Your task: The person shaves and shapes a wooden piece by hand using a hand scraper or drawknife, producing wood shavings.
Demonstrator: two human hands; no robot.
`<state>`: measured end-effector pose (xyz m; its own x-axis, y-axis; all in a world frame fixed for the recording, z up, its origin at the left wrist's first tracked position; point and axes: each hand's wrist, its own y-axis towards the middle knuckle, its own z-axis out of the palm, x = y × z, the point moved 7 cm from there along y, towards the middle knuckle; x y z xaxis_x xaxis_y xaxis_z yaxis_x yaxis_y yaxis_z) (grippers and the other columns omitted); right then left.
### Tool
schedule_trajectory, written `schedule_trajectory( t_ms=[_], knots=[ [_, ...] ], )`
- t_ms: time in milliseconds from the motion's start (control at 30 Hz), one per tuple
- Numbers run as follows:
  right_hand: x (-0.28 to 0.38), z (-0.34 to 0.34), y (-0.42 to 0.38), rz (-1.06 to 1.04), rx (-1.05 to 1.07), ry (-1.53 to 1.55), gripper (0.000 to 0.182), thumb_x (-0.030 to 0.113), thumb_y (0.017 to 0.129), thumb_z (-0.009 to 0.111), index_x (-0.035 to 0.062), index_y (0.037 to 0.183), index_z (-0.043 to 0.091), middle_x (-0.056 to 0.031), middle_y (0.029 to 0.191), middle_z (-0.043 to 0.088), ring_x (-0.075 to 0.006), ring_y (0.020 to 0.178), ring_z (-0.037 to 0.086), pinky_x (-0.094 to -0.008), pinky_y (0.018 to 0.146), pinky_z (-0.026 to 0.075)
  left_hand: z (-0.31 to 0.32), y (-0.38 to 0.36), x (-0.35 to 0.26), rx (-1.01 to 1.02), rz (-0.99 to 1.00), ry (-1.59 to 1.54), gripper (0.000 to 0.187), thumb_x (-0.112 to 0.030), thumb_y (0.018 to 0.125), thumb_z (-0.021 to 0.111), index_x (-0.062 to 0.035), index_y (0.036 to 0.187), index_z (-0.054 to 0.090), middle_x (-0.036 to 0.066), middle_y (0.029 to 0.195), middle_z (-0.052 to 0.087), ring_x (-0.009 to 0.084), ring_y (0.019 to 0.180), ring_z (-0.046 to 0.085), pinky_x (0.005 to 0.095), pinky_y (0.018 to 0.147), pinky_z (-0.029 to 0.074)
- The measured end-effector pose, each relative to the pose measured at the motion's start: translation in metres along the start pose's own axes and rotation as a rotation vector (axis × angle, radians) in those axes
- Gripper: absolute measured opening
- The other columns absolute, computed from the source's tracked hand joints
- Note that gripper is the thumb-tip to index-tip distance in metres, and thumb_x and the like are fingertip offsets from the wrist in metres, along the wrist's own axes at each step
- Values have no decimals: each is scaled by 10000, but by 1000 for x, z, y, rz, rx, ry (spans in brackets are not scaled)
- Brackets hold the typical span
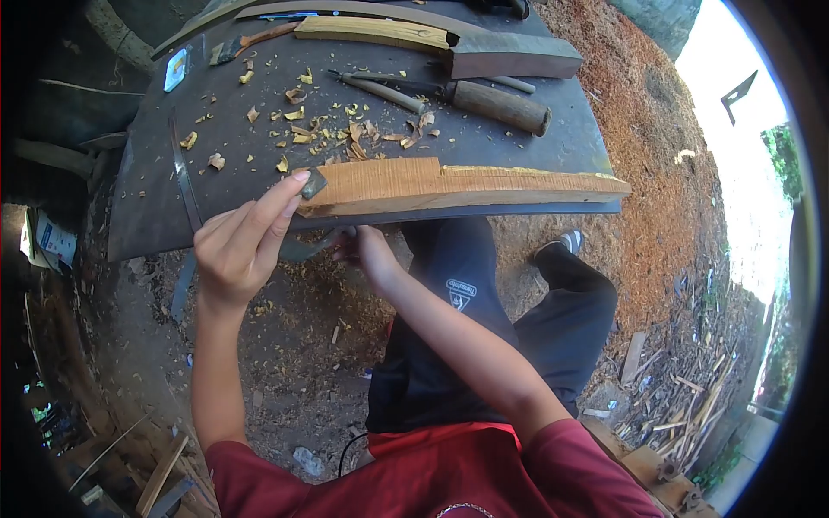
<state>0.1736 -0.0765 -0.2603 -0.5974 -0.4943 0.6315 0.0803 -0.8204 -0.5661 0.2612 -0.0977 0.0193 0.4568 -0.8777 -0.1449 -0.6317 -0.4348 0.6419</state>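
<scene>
A curved piece of wood (389, 186) with a stepped top edge lies along the near edge of the dark table. At its left end, my left hand (244, 246) pinches a small dark grey-green piece (314, 183) between thumb and fingers, touching the wood. Just below the table edge, my right hand (370, 257) has its fingers closed on a grey-green strip (304, 248) that looks like abrasive cloth. Whether the small piece and the strip are one is hidden by the table edge and left hand. A thin metal blade (183, 168) lies near my left hand.
Yellow and brown shavings (358, 134) litter the table (553, 129). Farther back lie a thick wooden-handled tool (501, 105), a thinner one (380, 91), a wooden-handled tool (259, 38) and a dark block (515, 55). Sawdust (648, 147) and wood scraps cover the ground.
</scene>
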Motion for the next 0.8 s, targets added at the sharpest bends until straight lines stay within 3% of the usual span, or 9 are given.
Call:
schedule_trajectory(
  t_ms=[100,167,267,467,500,633,800],
  knots=[
    [-9,2,-7,38,90,-34,707,656,1087,277,67,1157,662,-63,911,733,-141,705,599,-315,719,487,0,2,-1,-66,63,19,285,4,926,755,-11,1211,752,94,901,791,166,593,685,293,540,534],
    [-21,-7,-9,4,71,-32,807,693,1082,229,55,1180,713,-71,913,749,-129,696,594,-295,687,464,0,0,1,-87,57,6,290,7,926,755,-15,1215,755,92,870,782,165,578,673,298,530,524],
    [-19,-10,-19,-30,113,-29,792,735,1060,223,76,1089,661,-29,850,683,-131,782,613,-309,772,474,2,-1,1,-100,51,18,303,12,925,756,-20,1226,758,90,814,760,163,559,655,305,518,510],
    [-32,-1,-54,92,59,21,572,613,1086,429,92,1038,661,-21,844,667,-145,712,599,-309,732,478,1,2,-2,-97,58,40,327,16,923,758,-23,1247,756,85,742,717,157,539,629,311,508,493],
    [-24,-3,-66,90,35,61,424,504,1087,525,108,989,640,-21,843,656,-148,698,588,-309,721,472,1,3,-2,-104,64,39,326,15,924,758,-23,1248,755,85,739,715,155,537,625,311,507,491],
    [-10,-34,-82,-62,-105,347,290,356,1103,561,126,929,577,11,790,547,-125,687,545,-290,676,439,0,2,0,-73,7,28,279,-4,938,752,-19,1217,762,105,848,778,174,620,714,298,549,539],
    [5,-41,-63,-185,-209,379,305,386,1110,546,133,942,567,8,879,552,-124,786,561,-305,745,449,2,1,3,-94,-48,-30,223,-27,958,743,-14,1179,769,125,973,809,204,756,791,291,625,594]
  ],
)
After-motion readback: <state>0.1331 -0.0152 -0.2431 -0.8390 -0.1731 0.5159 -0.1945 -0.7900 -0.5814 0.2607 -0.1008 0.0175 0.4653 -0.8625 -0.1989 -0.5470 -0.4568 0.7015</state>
